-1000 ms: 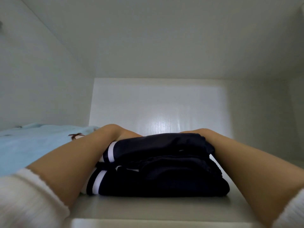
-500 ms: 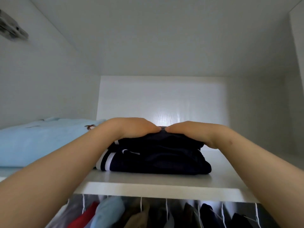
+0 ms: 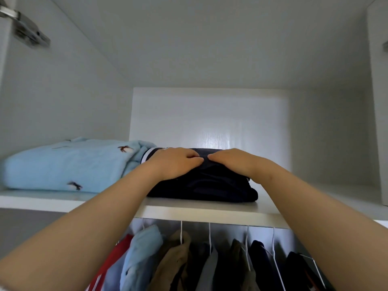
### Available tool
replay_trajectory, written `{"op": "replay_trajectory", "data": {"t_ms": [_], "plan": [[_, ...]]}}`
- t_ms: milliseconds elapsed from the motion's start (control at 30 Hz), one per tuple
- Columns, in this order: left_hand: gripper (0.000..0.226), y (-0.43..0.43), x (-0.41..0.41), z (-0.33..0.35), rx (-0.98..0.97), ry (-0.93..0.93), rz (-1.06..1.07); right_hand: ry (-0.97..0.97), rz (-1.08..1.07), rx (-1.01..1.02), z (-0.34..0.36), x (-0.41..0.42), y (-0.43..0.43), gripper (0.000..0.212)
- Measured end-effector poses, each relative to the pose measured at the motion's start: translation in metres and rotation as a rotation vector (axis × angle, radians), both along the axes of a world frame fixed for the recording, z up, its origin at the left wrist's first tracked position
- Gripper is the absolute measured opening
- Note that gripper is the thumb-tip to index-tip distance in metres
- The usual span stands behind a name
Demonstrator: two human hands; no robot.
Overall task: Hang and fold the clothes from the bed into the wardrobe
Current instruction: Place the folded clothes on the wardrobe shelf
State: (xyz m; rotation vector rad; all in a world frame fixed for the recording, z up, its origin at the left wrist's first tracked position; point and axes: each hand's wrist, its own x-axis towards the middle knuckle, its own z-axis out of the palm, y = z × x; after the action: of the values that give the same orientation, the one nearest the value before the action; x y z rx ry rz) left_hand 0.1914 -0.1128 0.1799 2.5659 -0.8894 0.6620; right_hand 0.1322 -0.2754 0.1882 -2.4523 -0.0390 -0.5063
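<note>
Your left hand (image 3: 176, 162) and right hand (image 3: 233, 162) lie palm-down, fingers flat and fingertips nearly meeting, gripping nothing. They press on the navy stack (image 3: 210, 185) directly beneath them on the shelf (image 3: 199, 208). A blue garment (image 3: 69, 164) sits just left of your left hand. Hung clothes (image 3: 178, 259) show below your forearms.

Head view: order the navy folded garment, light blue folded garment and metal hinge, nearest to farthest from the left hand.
1. navy folded garment: directly under the left hand, touching it.
2. light blue folded garment: just left of the hand.
3. metal hinge: high up, at the view's upper left.
</note>
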Motion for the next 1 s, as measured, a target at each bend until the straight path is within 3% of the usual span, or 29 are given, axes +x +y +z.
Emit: {"op": "replay_trajectory", "data": {"t_ms": [267, 400, 600, 767, 1000], "plan": [[0.033, 0.030, -0.028, -0.014, -0.486, 0.070, -0.196, -0.143, 0.018, 0.073, -0.005, -0.039, 0.016, 0.008], [0.016, 0.035, -0.045, -0.037, -0.617, 0.061, -0.289, -0.229, -0.081, 0.135, -0.019, -0.073, 0.029, 0.018], [0.019, 0.058, -0.083, -0.084, -0.619, 0.208, -0.617, -0.299, -0.197, 0.289, -0.068, -0.117, 0.067, 0.012], [0.020, 0.064, -0.113, -0.137, -0.629, 0.335, -0.770, -0.308, -0.397, 0.381, -0.138, -0.166, 0.102, 0.013], [0.017, 0.036, -0.211, -0.215, -0.392, 0.698, -1.028, -0.221, -0.778, 0.575, -0.234, -0.293, 0.135, 0.024]]}}
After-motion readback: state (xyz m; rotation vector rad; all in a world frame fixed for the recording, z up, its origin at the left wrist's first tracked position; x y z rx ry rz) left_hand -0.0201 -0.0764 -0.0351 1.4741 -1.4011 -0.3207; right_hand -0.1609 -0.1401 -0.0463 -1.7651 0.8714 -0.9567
